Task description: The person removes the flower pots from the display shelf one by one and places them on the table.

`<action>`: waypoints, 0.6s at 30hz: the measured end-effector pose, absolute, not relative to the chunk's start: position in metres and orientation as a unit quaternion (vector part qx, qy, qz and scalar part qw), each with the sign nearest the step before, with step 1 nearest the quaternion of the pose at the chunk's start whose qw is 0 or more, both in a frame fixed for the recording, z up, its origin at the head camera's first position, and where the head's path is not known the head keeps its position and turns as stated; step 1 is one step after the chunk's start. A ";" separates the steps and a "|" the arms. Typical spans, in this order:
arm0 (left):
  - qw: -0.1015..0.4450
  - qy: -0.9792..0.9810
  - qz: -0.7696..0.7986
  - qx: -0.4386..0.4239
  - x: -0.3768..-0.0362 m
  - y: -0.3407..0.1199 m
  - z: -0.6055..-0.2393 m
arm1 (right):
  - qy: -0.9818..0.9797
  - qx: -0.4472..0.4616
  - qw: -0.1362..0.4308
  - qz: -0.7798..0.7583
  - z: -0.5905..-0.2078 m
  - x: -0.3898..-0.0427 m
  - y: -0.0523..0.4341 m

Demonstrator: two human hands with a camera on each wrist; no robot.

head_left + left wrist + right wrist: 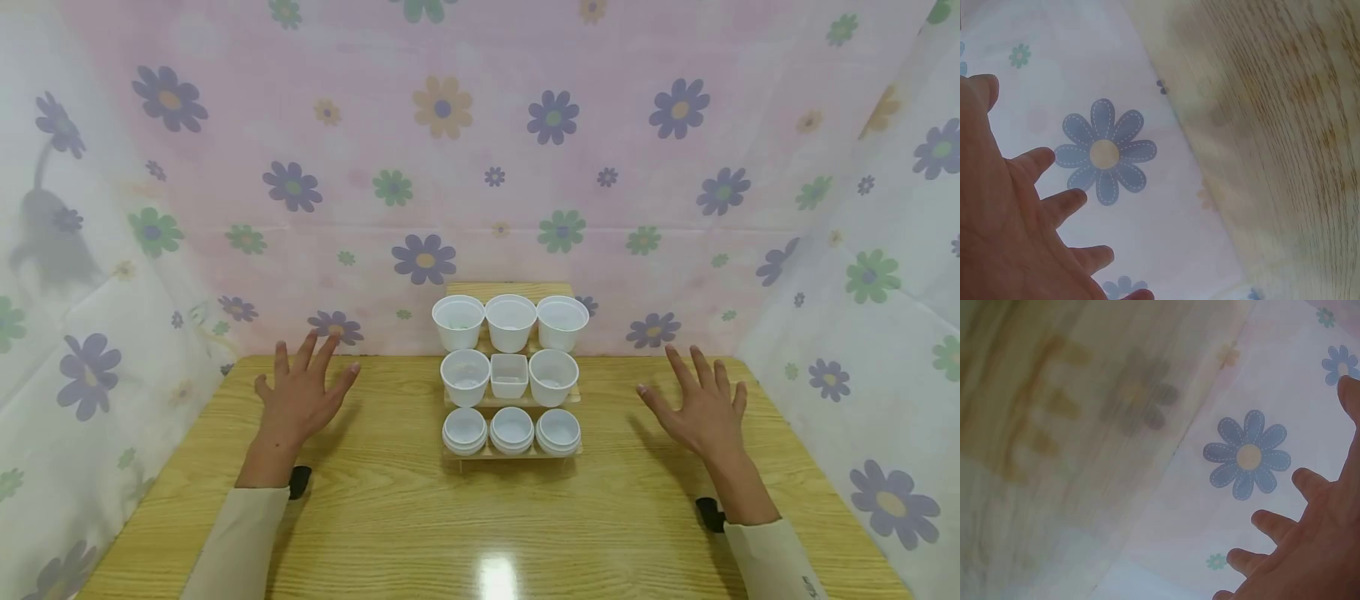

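My left hand (300, 404) hovers over the left part of the table with its fingers spread and nothing in it. On the other side my right hand (705, 417) is held the same way, palm down and fingers apart. Between them stands a stepped wooden rack (495, 400) with white containers in three rows. Its top row has three deep round cups (512, 323). In the middle row a small square cup (509, 376) sits between two round cups (466, 377). Three low round jars (512, 430) line the bottom step. Both wrist views show the spread fingers (1063, 206) of each hand.
The wooden table (390, 517) reaches back to a pink cloth (495, 183) printed with flowers. White flowered cloth (900, 333) hangs at both sides. A black band piece (708, 514) shows at each wrist, by the pale sleeves (772, 558).
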State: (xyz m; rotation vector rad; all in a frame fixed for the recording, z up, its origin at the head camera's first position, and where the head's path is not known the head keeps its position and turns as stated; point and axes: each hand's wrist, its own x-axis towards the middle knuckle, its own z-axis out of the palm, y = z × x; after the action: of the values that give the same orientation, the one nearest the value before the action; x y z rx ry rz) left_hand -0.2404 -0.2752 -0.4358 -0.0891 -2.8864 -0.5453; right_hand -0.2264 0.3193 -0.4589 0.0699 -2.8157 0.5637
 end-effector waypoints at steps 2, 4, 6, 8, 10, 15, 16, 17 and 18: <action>0.107 -0.976 -0.186 -0.030 -0.240 -0.274 -0.435 | -0.971 0.028 0.137 0.195 -0.459 -0.227 0.319; 0.109 -0.976 -0.185 -0.030 -0.241 -0.273 -0.435 | -0.971 0.030 0.138 0.194 -0.458 -0.227 0.318; 0.111 -0.977 -0.182 -0.030 -0.241 -0.272 -0.435 | -0.971 0.032 0.138 0.195 -0.457 -0.226 0.318; 0.114 -0.977 -0.179 -0.032 -0.242 -0.272 -0.436 | -0.970 0.033 0.139 0.197 -0.457 -0.226 0.317; 0.117 -0.977 -0.177 -0.033 -0.243 -0.271 -0.436 | -0.969 0.035 0.143 0.198 -0.457 -0.226 0.317; 0.125 -0.976 -0.177 -0.039 -0.244 -0.270 -0.438 | -0.966 0.039 0.155 0.202 -0.458 -0.227 0.316; 0.125 -0.975 -0.177 -0.041 -0.244 -0.270 -0.438 | -0.966 0.040 0.157 0.201 -0.458 -0.227 0.316; 0.126 -0.975 -0.178 -0.043 -0.244 -0.270 -0.438 | -0.966 0.041 0.159 0.202 -0.458 -0.227 0.315; 0.127 -0.975 -0.178 -0.045 -0.244 -0.270 -0.438 | -0.965 0.042 0.162 0.202 -0.458 -0.227 0.315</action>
State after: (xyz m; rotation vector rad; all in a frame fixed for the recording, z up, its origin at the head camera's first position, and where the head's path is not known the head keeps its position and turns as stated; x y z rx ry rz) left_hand -0.2437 -0.2696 -0.4383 -0.1307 -2.8363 -0.5169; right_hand -0.2265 0.3151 -0.4578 0.1212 -2.7532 0.5750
